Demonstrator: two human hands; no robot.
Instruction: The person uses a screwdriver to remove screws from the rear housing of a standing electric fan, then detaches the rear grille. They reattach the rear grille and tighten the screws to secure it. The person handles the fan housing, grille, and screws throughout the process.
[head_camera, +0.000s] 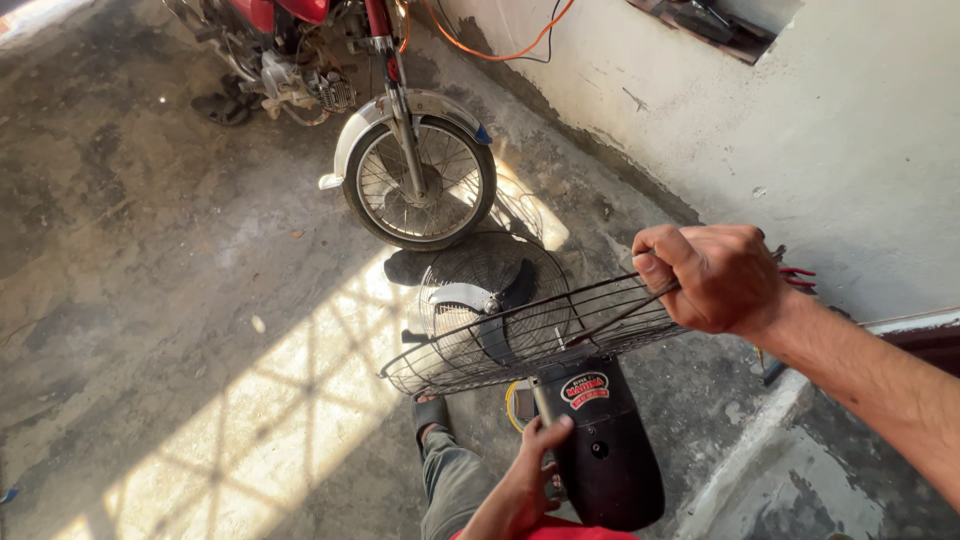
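While my right hand (722, 277) clamps the round grey wire fan guard (520, 335), left fingers (548, 437) closed on the black motor housing (605, 450) should keep it steady.

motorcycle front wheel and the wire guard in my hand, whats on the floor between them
In the head view, a second fan with a wire cage and dark blades lies on the concrete floor between the wheel and the held guard.

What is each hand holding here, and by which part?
The right hand grips the round wire fan guard at its rim. The left hand holds the black fan motor housing at its side.
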